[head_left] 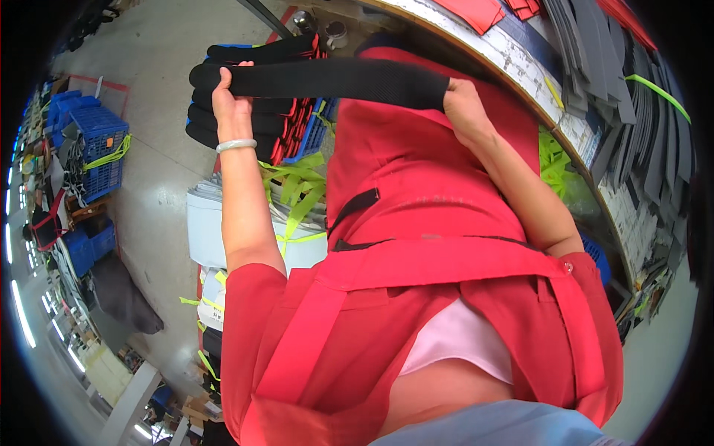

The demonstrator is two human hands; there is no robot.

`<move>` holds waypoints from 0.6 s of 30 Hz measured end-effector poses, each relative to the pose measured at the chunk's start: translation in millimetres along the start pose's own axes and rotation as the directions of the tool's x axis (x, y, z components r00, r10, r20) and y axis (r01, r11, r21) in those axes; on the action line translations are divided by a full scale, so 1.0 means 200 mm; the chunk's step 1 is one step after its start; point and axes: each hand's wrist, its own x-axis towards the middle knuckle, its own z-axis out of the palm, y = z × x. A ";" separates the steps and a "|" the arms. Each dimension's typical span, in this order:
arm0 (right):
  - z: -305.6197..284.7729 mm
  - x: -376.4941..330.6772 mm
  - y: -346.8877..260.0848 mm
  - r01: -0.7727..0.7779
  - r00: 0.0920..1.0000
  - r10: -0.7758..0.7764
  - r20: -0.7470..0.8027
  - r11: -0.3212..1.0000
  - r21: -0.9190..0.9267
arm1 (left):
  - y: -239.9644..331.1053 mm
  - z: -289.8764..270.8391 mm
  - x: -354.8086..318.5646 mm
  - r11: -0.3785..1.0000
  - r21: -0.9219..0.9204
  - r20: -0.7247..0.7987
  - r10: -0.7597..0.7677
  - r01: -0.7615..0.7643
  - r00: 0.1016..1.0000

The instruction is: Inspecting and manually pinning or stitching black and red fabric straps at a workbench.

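A long black ribbed fabric strip (335, 80) stretches level across my front, held up between both hands. My left hand (233, 100), with a pale bangle on its wrist, is closed on the strip near its rounded left end. At the strip's other end, my right hand (467, 110) grips it in a fist. Behind and below the left part lies a stack of similar black strips (204, 123) with red showing at their edges. That stack rests on a blue crate (316, 141), partly covered by it.
To the right runs a worn white-topped workbench (595, 126) bearing grey strips (654, 134), red pieces (476, 11) and a yellow tool (553, 93). Left of my arm stand white bundles (204, 230) with lime-green ties (297, 208). Blue baskets (103, 149) stand further left on the floor.
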 end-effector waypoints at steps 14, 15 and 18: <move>-0.07 -0.12 -0.12 -0.027 0.997 0.042 0.060 0.973 -0.227 | -0.06 -0.15 0.06 0.990 0.003 0.032 -0.143 0.143 0.989; -0.09 -0.10 -0.13 -0.096 0.988 0.128 0.080 0.942 -0.323 | 0.00 -0.26 0.10 0.979 -0.024 0.116 -0.199 0.203 0.973; -0.17 -0.02 -0.24 -0.044 0.957 0.103 0.271 0.975 -0.218 | 0.19 -0.48 0.06 0.381 0.812 0.149 0.597 -0.442 0.788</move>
